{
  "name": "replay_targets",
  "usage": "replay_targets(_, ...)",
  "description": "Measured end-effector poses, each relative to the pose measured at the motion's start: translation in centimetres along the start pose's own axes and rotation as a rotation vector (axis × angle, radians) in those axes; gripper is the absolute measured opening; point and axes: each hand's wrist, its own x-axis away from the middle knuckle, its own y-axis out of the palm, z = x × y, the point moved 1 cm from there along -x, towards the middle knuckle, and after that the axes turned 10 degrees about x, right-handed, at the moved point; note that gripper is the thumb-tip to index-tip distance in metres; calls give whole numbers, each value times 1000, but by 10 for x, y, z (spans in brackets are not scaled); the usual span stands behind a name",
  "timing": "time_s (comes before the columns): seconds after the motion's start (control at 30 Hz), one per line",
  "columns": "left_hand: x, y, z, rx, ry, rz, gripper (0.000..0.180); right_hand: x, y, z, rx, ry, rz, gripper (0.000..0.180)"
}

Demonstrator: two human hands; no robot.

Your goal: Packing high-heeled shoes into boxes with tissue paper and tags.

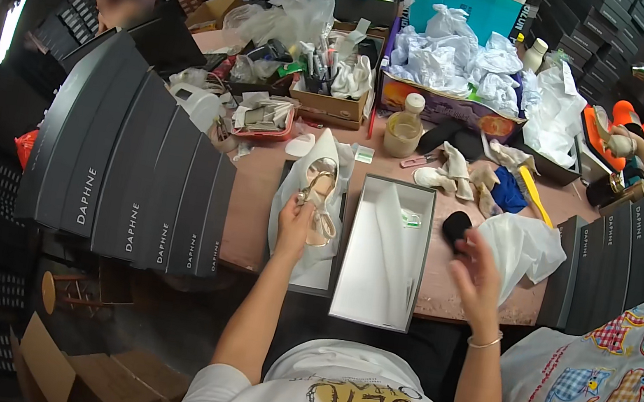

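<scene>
Room: a stockroom, with dark shelves of boxes bending round the upper rim of the frame and cartons [75, 376] on the floor at lower left.
Table: a pinkish worktop [257, 191] across the middle, crowded toward the top of the frame.
Box stacks: grey shoe boxes [136, 165] stand in a row at centre left, and a shorter row [613, 261] at right.
Clutter: a box of crumpled white paper [451, 62] at upper centre, a tray of pens and tools [331, 86] to its left, a jar [405, 126] and a yellow brush [535, 195] near the middle.
Co-worker: a second person at the right edge, one hand [622, 142] raised at upper right by an orange object.
Open box: a white-lined box [383, 252] lies at centre, just in front of the person; it holds tissue and a small packet but no shoe.
Wrapping: white paper [528, 244] lies loose right of the box.
Shoe: a beige strappy heel [320, 197] lies on tissue over a lid, left of the open box.
Left hand: the left hand [293, 226] grips the shoe's lower end, fingers curled round it.
Right hand: the right hand [478, 270] is closed loosely on a black pad [456, 225], right of the box.
Progress: judged from this, the shoe is out and being handled; it is not yet in the box and the box is not closed.
</scene>
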Motion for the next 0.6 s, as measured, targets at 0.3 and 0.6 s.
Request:
replay_targets(0.3,106,62,81,-283,-175,-399,42,-6,109,-24,-391,-39,-304,97)
replay_targets(0.6,-70,144,77,-1728,191,-555,35,10,38,11,-1093,381,-387,77)
